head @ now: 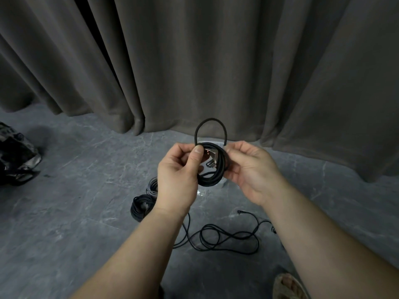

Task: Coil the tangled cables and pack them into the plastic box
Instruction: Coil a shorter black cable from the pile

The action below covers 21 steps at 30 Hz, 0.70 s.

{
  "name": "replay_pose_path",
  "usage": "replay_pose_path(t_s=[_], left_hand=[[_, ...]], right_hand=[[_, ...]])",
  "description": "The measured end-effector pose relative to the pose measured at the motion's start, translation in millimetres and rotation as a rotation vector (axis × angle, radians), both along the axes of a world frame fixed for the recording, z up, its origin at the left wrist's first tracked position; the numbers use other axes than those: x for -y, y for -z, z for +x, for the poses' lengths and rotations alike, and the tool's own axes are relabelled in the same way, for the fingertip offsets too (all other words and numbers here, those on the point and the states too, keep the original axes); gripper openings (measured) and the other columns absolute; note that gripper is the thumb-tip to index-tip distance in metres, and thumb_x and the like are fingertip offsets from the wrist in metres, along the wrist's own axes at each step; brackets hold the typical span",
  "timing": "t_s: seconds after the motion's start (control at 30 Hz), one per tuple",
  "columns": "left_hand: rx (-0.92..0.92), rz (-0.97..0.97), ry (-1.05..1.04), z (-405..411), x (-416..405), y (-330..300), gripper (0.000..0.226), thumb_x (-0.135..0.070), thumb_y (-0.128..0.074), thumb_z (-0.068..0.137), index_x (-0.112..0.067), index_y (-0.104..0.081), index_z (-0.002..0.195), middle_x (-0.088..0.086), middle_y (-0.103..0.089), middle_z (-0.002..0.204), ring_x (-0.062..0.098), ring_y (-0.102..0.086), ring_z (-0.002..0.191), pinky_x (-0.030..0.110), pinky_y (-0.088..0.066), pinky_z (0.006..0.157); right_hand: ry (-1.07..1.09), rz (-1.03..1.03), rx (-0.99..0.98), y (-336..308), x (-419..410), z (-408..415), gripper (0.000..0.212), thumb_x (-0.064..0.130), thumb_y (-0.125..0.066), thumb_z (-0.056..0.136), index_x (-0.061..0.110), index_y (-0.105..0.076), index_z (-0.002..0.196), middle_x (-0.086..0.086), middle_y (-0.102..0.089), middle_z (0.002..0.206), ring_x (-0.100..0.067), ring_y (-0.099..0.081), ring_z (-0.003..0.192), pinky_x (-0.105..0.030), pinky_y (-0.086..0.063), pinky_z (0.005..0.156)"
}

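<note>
Head view, dark curtain (216, 61) behind grey floor (64, 212), loose black cable (226, 238) sprawled on floor, left hand (177, 175) and right hand (252, 169) fingers curled, pinching coiled black cable (212, 169) above clear plastic box (220, 144)

Bare floor (75, 212) lies open to the left between the dark bag (17, 154) and the coiled cables (141, 205), while a loose tangled cable (226, 238) sprawls below the hands and the curtain (216, 61) closes off the far side.
</note>
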State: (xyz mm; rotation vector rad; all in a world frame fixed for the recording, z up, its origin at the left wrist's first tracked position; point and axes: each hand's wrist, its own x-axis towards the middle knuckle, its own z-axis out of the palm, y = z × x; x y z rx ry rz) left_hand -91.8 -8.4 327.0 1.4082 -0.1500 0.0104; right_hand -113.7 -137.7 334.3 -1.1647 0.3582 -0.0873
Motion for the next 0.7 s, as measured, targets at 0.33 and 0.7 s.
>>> replay_pose_path(t_s=[0.33,0.7], left_hand=[[0.034,0.129,-0.096,2,-1,3,0.013,-0.013,-0.061,0.093,-0.015,-0.062,0.08,-0.003,-0.068,0.073,0.015,-0.066,0.069,0.033,-0.057,0.068],[0.021,0.128,-0.178,6,-4,2,0.014,-0.014,-0.062,0.092,-0.018,-0.062,0.079,-0.004,-0.069,0.075,0.012,-0.067,0.073,0.029,-0.056,0.073]], right_hand=[[-0.071,-0.232,0.026,2,4,-1,0.01,0.012,-0.055,0.094,0.016,-0.062,0.088,0.001,-0.065,0.073,-0.009,-0.058,0.065,-0.024,-0.044,0.059],[-0.033,-0.75,0.403,-2,-1,-14,0.017,0.005,-0.075,0.078,0.017,-0.064,0.074,-0.008,-0.058,0.068,-0.01,-0.049,0.06,-0.02,-0.043,0.057]])
